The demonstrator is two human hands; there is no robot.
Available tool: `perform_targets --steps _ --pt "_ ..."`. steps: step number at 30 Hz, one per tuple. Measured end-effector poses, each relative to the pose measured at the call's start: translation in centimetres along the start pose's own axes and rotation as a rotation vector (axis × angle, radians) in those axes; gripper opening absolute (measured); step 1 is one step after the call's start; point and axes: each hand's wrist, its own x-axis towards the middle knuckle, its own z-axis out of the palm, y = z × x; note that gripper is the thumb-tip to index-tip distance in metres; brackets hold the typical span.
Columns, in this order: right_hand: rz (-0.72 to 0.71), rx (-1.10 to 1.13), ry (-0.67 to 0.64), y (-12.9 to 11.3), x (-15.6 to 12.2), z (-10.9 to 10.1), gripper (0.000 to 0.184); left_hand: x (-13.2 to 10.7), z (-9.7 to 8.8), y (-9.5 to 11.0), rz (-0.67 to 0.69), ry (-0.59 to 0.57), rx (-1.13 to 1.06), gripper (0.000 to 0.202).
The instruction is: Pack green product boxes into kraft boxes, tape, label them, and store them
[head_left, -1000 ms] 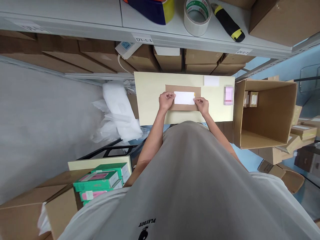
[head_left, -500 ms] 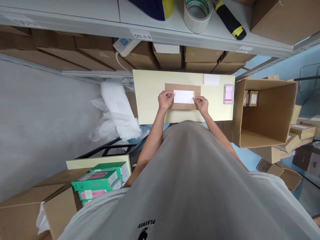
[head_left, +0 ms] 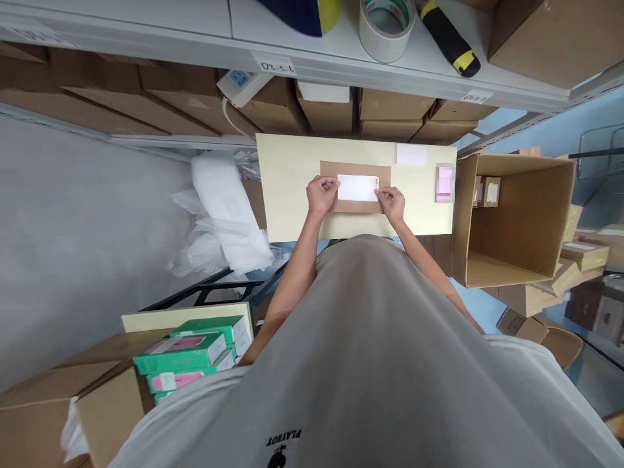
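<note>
A white label (head_left: 357, 188) with a small orange mark at its right end lies over a flat brown cardboard piece (head_left: 355, 168), perhaps a box top. My left hand (head_left: 322, 194) pinches the label's left edge between thumb and fingers. At the opposite end, my right hand (head_left: 391, 203) pinches the lower right corner. Both hands rest over the cardboard, which sits on a pale yellow table (head_left: 287, 195). Whether the label touches the cardboard all over cannot be made out.
A white slip (head_left: 411, 154) and a pink-and-white packet (head_left: 444, 183) lie on the table's right part. Beside it stands an open carton (head_left: 517, 273) with small boxes inside. Bubble wrap (head_left: 227, 208) hangs at left. Above, a shelf (head_left: 312, 58) holds a tape roll (head_left: 385, 39) and a cutter (head_left: 451, 39).
The whole view has shifted very slightly. Both hands keep their pinch on the label, which stays in the same place on the cardboard.
</note>
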Motion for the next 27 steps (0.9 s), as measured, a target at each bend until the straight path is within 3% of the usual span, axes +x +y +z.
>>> perform_targets --steps 27 --pt "-0.018 -0.055 0.057 -0.55 -0.91 0.35 0.018 -0.36 -0.29 0.37 0.014 -0.023 0.024 0.004"
